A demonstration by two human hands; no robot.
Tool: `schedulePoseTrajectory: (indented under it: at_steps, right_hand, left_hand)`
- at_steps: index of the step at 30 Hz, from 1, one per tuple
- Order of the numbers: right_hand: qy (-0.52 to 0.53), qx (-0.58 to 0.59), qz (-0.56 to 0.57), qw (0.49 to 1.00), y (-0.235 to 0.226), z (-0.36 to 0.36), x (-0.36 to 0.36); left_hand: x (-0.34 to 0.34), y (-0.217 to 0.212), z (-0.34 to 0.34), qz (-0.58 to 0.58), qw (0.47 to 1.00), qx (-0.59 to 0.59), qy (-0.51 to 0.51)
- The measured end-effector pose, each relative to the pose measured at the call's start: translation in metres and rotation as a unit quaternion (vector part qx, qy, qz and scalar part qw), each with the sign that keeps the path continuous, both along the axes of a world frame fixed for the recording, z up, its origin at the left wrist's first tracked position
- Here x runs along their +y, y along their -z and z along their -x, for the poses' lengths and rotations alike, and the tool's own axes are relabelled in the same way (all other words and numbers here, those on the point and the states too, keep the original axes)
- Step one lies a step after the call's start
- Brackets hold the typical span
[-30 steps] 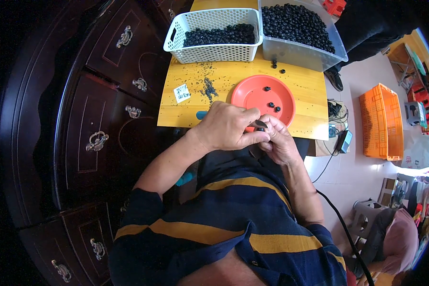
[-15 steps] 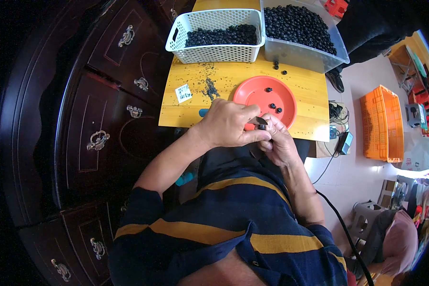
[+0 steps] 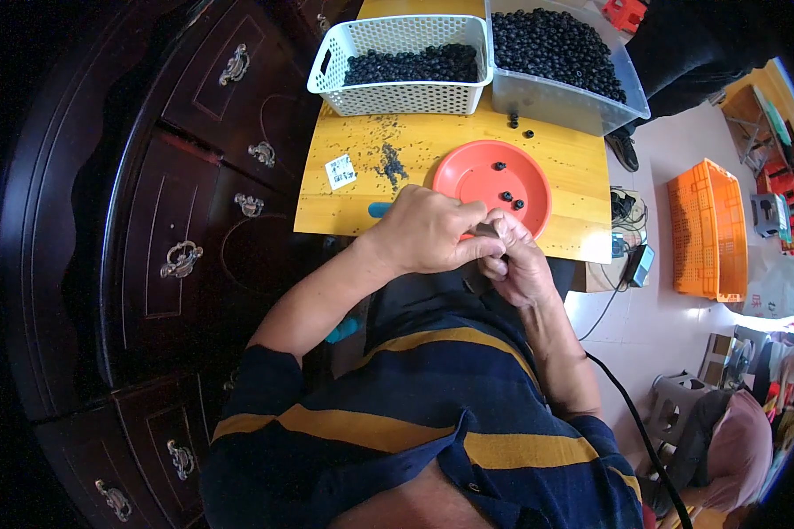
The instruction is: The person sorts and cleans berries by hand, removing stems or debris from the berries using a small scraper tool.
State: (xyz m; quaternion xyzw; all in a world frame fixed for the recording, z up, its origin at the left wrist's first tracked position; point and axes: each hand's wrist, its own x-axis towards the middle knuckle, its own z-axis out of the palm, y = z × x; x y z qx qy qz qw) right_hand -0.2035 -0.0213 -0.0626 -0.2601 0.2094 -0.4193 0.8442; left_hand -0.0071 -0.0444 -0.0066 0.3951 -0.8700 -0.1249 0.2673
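Note:
My left hand [image 3: 428,231] is closed on a knife, whose dark blade [image 3: 486,229] shows between its thumb and forefinger. A teal piece [image 3: 379,210] sticks out beside the wrist; I cannot tell if it is the handle. My right hand [image 3: 518,260] is closed against the blade's tip, its fingers pinching a small black part that they almost wholly cover. Both hands meet just over the near rim of a round red plate [image 3: 535,222]. On the plate lie small black ring-like parts, one [image 3: 500,166] farther back and two [image 3: 513,200] nearer.
A white perforated basket [image 3: 406,99] and a clear plastic bin [image 3: 560,106], both with many black parts, stand at the table's far side. Dark shavings [image 3: 391,163] and a white printed card [image 3: 340,172] lie at left. Dark drawers flank the table; an orange crate [image 3: 706,234] stands right.
The blade has shifted slightly between my fingers. The black part that showed at my fingertips is now mostly covered. My hands stay close together in nearly the same place.

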Motion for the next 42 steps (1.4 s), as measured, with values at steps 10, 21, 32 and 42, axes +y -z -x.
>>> schedulePoseTrajectory:
  at_steps: [10, 21, 32, 42]
  right_hand:
    - [0.005, -0.030, -0.058, 0.998, -0.001, -0.002, 0.002]
    - [-0.001, -0.029, -0.062, 0.998, -0.002, -0.003, 0.002]
    - [0.032, -0.030, -0.096, 0.994, -0.007, -0.004, 0.005]
    - [-0.025, -0.147, -0.123, 0.981, 0.013, 0.001, -0.003]
  left_hand:
    - [-0.002, -0.008, -0.004, -0.020, 1.000, 0.023, -0.006]
    - [-0.002, 0.004, -0.001, -0.010, 1.000, 0.014, -0.021]
    - [-0.002, 0.009, 0.002, -0.025, 0.999, 0.021, -0.019]
    - [0.010, -0.012, 0.009, -0.150, 0.961, 0.230, -0.029]
